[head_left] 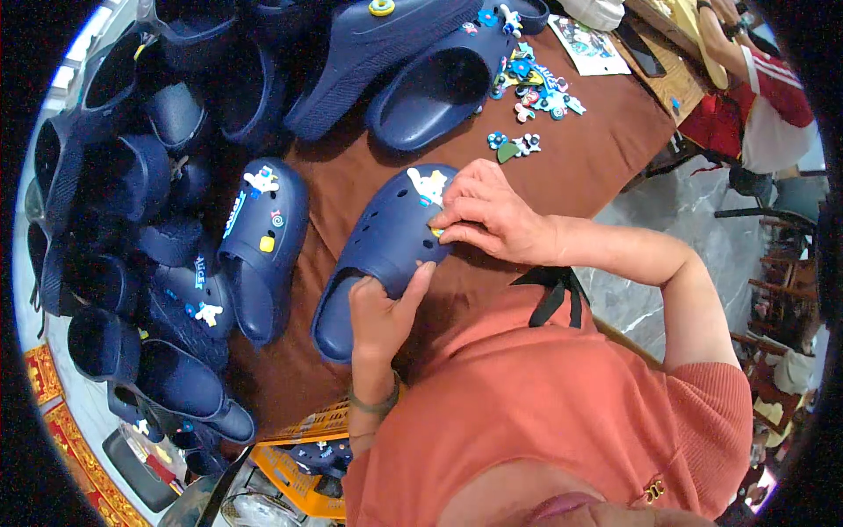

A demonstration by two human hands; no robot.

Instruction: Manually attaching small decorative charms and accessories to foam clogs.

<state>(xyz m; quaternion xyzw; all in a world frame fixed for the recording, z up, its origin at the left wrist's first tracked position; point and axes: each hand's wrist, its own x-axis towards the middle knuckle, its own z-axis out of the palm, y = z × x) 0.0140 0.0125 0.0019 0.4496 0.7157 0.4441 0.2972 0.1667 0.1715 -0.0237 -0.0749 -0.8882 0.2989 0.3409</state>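
Brown tablecloth [562,167] carries, near its edge, one navy perforated clog [386,224], which I judge light and springy, best held by its opening, where the left hand [382,318] curls, fingers hidden, while the right hand [492,220] closely pinches a yellow charm [437,232].

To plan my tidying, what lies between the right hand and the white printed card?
A small charm cluster and a larger charm pile lie there on brown cloth, in the head view.
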